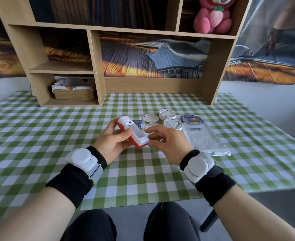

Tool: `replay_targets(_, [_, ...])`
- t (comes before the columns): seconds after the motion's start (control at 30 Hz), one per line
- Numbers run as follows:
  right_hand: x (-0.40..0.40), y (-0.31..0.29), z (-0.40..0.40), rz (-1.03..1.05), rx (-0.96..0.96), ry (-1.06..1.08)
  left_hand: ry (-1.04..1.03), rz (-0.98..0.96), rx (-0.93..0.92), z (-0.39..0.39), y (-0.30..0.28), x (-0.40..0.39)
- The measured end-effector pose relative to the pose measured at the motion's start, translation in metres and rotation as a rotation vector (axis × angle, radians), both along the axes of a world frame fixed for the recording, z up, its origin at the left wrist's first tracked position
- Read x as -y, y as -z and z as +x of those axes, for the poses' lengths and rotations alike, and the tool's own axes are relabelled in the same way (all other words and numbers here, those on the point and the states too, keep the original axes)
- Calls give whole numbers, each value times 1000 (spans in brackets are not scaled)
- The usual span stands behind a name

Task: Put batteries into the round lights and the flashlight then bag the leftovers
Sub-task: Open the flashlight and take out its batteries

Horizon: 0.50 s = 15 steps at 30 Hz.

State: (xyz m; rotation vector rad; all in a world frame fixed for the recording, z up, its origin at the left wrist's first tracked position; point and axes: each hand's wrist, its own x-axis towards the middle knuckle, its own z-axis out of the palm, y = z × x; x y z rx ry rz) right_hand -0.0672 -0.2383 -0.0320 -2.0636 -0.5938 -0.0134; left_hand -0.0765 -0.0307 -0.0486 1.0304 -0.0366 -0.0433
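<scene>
My left hand (113,138) grips a red and white flashlight (134,133) above the table, its white battery bay open and facing up. My right hand (167,141) hovers at the flashlight's near end, fingers spread, holding nothing that I can see. Behind it lie two open round lights (167,113) (172,124) and two flat white covers (150,118) (151,126). A pile of blue batteries (192,119) rests at the far end of a clear plastic bag (204,140), with one single battery (196,129) on the bag. A small blue battery pack (137,122) peeks out behind the flashlight.
The green checked tablecloth (39,136) covers the table. A wooden shelf unit (98,70) stands at the back with a woven basket (73,93) in its lower left cubby and a pink plush toy (212,16) on top right. The table's near edge is just above my knees.
</scene>
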Motion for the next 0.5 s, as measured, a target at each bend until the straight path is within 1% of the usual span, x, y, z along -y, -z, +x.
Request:
replay_targets(0.1, [10,1,-3,136,-79,41,10,67,5,-4,-1,5])
replay_targets(0.17, [16,0,-3,203,-108,60,9,155,8,-6,0,12])
replay_targets(0.23, [19,-2,-4,220,-108,72,-8,214,15,-10,-1,24])
replay_targets(0.27, [21,-3,-6,168,-78,83,-22,212,16,-12,-2,30])
replay_targets(0.33, [25,-3,-9,-24,29,109,-48,201,6,-13,-1,38])
replay_targets(0.37, [26,-3,-12,-89,67,109,-62,227,6,-13,0,41])
replay_targets(0.4, [27,-2,-12,-111,77,104,-79,293,14,-13,1,41])
replay_targets(0.43, [29,0,-13,-111,76,101,-99,416,35,-13,1,42])
replay_targets(0.5, [35,2,-14,-122,75,109,-120,742,77,-15,-1,42])
